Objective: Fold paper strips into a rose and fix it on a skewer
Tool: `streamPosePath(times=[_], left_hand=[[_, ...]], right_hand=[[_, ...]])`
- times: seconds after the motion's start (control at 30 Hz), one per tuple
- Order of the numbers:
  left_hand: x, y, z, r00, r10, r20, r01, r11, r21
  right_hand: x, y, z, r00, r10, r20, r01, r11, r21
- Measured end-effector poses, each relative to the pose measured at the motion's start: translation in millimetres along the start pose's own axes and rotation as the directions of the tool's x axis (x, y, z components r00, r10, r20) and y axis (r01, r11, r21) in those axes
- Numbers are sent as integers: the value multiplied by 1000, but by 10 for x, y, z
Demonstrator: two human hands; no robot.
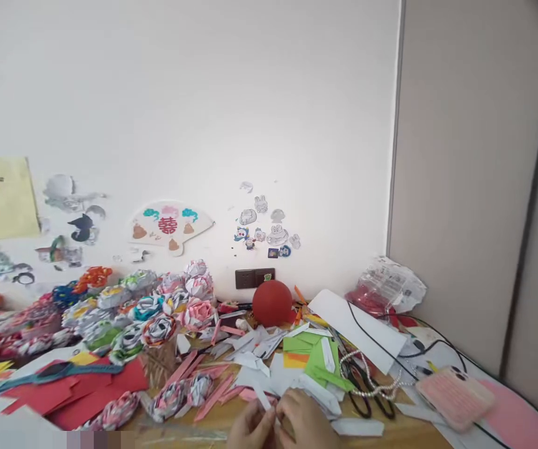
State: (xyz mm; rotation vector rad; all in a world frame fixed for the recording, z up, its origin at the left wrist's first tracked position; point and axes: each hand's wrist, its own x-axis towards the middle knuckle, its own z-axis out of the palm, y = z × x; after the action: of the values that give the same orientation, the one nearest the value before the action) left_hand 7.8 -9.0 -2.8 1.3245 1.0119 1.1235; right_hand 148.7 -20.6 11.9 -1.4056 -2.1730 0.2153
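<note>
At the bottom middle of the head view, my left hand (251, 428) is closed, pinching a narrow folded white paper strip (262, 398) that sticks up from its fingertips. My right hand (307, 423) is right beside it, fingers curled and meeting the left fingertips at the strip's lower end. That lower end is hidden between the hands. Around them lie loose white paper pieces (282, 376), green paper sheets (318, 358) and pink paper strips (217, 398).
Twisted paper flowers (159, 329) are heaped at left, behind red paper (86, 390) and a blue watch (53, 372). A red ball (272, 303) rests by the wall. At right are black-handled scissors (365, 390), a bead string (381, 393), cables and a pink phone (456, 397).
</note>
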Motion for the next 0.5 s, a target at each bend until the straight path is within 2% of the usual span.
streamPosePath(times=[0.07,0.13,0.23,0.3,0.4,0.5], left_hand=[[-28,12,28,997,-54,-47,50,996,-77],[-48,21,36,993,-71,-90,61,992,-109],[-65,37,17,990,-48,-134,38,996,-78],[-73,63,1,988,-45,-145,36,997,-62],[-80,119,-9,993,-61,-104,52,995,-83],[-86,149,-8,994,-66,-85,56,992,-115]], right_hand=[[-18,-83,-208,1000,14,15,-15,997,78],[-40,-87,-471,996,66,57,-70,994,87],[-148,33,-836,953,201,224,-190,979,-72],[-286,139,-985,913,255,317,-199,960,-198],[-528,251,-1029,872,308,380,-218,940,-262],[-703,312,-929,874,298,384,-224,948,-226]])
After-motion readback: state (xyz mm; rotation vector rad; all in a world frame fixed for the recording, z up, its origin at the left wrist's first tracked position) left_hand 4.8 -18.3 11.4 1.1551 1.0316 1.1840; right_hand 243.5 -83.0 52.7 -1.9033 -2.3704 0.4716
